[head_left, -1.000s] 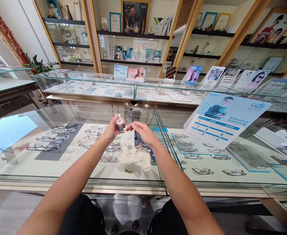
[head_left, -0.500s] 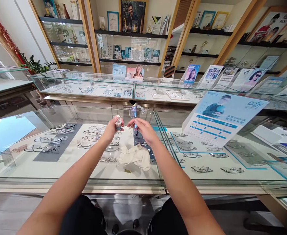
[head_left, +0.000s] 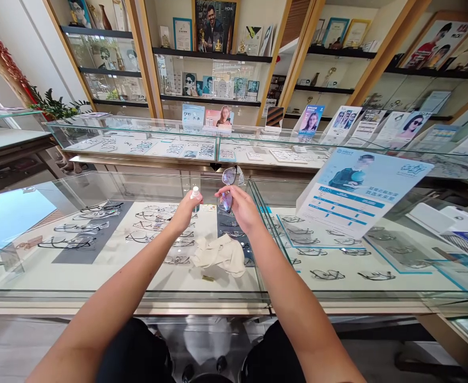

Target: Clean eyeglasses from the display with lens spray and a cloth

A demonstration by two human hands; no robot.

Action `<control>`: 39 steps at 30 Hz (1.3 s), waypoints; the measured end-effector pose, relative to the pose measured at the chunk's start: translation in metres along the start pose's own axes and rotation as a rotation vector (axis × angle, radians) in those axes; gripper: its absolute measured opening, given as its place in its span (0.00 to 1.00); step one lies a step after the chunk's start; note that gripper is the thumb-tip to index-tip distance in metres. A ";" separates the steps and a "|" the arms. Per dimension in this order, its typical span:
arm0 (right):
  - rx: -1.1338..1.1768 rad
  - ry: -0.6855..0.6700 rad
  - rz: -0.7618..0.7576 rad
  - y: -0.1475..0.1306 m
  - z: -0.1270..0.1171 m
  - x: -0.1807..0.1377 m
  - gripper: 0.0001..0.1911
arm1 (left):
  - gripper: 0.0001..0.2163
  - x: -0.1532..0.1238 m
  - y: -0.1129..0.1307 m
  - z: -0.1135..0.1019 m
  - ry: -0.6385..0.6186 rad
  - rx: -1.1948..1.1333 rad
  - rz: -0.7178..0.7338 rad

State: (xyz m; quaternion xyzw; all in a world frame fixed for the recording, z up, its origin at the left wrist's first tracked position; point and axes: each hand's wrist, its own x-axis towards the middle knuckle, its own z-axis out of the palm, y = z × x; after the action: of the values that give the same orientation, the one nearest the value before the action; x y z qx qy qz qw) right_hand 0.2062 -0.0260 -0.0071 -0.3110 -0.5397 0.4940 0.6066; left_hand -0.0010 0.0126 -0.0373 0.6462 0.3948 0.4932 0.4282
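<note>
My left hand (head_left: 186, 210) is closed round a small bottle with a white top (head_left: 195, 192), held upright above the glass counter. Just to its right, my right hand (head_left: 240, 206) pinches a pair of eyeglasses (head_left: 230, 176) near the middle. The glasses are turned on end, one lens above my fingers and the other below. Bluish and purple reflections show on the lenses. Bottle and glasses are a short way apart. Below my hands, a crumpled cream cloth (head_left: 220, 256) lies on the counter.
Inside the glass display counter (head_left: 110, 276) lie rows of eyeglass frames (head_left: 76, 242). A small gold-coloured piece (head_left: 208, 278) is in front of the cloth. A large blue-and-white sign (head_left: 353, 194) stands at the right, beside white boxes (head_left: 453, 221). Another display case (head_left: 146, 130) runs behind.
My right hand has turned the glasses so both lenses now show more face-on, and moved slightly right. My left hand has turned the bottle, its white top now showing above the thumb.
</note>
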 end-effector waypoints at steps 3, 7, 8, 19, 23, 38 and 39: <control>0.021 0.011 -0.012 0.000 -0.002 0.001 0.20 | 0.08 0.001 -0.004 -0.001 0.062 0.089 -0.059; 0.009 0.025 -0.013 -0.003 -0.003 0.001 0.21 | 0.08 0.000 -0.013 0.000 0.024 0.213 -0.092; 0.001 0.029 -0.011 -0.003 -0.002 0.001 0.21 | 0.09 0.000 -0.015 0.000 0.007 0.239 -0.085; -0.001 0.019 -0.012 -0.002 -0.002 0.001 0.22 | 0.10 -0.001 -0.028 -0.002 -0.098 0.433 -0.129; -0.005 0.020 -0.017 -0.003 -0.001 0.001 0.22 | 0.12 -0.002 -0.029 -0.002 -0.102 0.435 -0.153; 0.057 0.085 -0.044 -0.010 -0.011 0.003 0.20 | 0.04 -0.019 0.021 0.002 0.402 0.331 0.224; 0.059 0.087 -0.045 -0.009 -0.011 0.004 0.21 | 0.04 -0.022 0.026 0.003 0.406 0.330 0.261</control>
State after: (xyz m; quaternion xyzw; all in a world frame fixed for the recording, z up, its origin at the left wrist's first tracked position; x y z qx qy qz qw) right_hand 0.2193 -0.0239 0.0002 -0.3016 -0.5050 0.4821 0.6493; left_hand -0.0001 -0.0165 -0.0201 0.6404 0.4610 0.5925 0.1625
